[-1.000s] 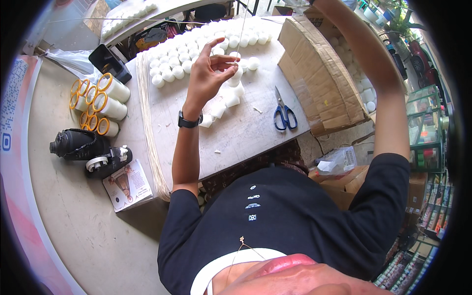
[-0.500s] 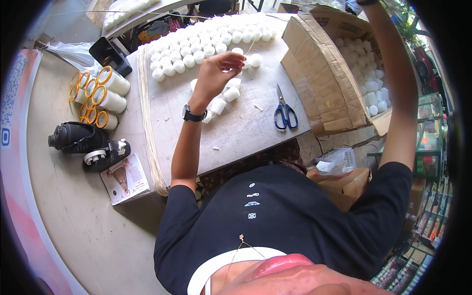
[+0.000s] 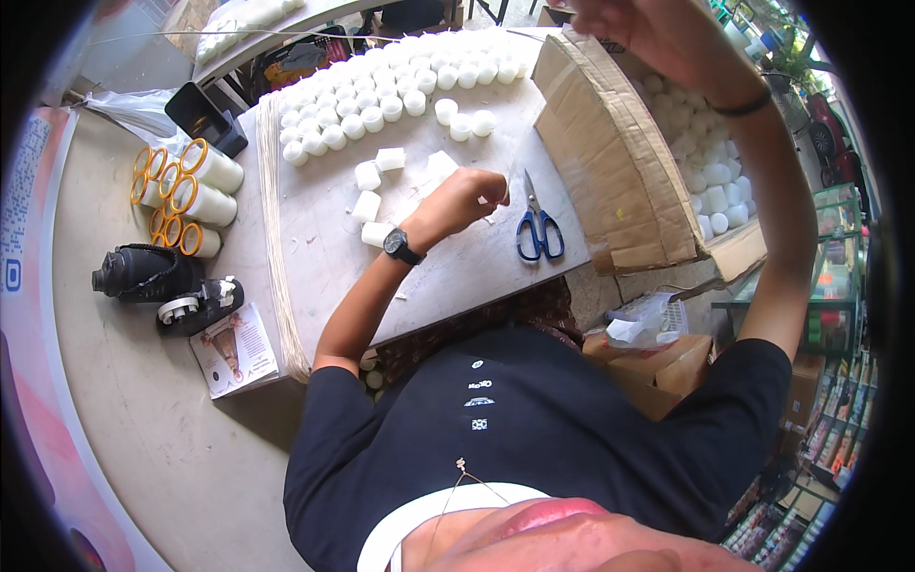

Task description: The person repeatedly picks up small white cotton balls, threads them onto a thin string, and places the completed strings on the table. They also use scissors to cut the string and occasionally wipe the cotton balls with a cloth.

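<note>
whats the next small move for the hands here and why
Perhaps lower the right hand toward the left hand: the right is raised near the cardboard box, while the left is over the table, near the scissors and white cylinders, well apart.

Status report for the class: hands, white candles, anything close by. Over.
Left hand pinched, contents unclear; right hand raised, grip unclear. Loose white candles beside and beyond left hand, more in rows farther off. Blue-handled scissors lying just right of that hand.

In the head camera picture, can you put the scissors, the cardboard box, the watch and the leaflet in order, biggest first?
1. Cardboard box
2. Leaflet
3. Scissors
4. Watch
</note>
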Demonstrator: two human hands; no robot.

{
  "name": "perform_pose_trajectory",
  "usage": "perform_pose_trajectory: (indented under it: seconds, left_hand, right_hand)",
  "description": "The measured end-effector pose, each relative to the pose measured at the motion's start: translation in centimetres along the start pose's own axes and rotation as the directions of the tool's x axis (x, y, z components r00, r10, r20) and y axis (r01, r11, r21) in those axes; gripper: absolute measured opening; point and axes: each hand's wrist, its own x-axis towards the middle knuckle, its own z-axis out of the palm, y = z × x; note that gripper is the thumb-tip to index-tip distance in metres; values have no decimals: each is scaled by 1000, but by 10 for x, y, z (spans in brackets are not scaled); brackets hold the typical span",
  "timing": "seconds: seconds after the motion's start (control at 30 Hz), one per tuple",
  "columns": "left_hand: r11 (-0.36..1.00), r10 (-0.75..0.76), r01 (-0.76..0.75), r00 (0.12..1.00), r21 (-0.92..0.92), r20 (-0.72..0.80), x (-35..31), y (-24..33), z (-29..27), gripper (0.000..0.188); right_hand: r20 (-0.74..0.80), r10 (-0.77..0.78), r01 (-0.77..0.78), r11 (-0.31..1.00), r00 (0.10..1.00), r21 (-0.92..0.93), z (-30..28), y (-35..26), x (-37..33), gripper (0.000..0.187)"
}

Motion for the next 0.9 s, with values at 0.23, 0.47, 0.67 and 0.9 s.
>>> perform_pose_trajectory:
  seconds: [0.23,0.47,0.67,0.9]
  left_hand:
    - [947,33,-54,997,317,72,-1,-15,34,11]
    - [962,5,-54,984,267,180,4,-21,35,29]
    - [993,-17,21,999,118,-38,25,-39,-3,45]
    - [600,-63,251,961,759,-268,90,-76,-14,50]
  right_hand:
    - [-181,202,-182,976,962,121,5,18,-27,12]
    - [-161,76,-38,974,984,224,-22,32,-36,15]
    - [-177,135,-89,966,975,244,-8,36,-47,22]
    - [-22,139,-135,982,990,131,-1,60,-53,22]
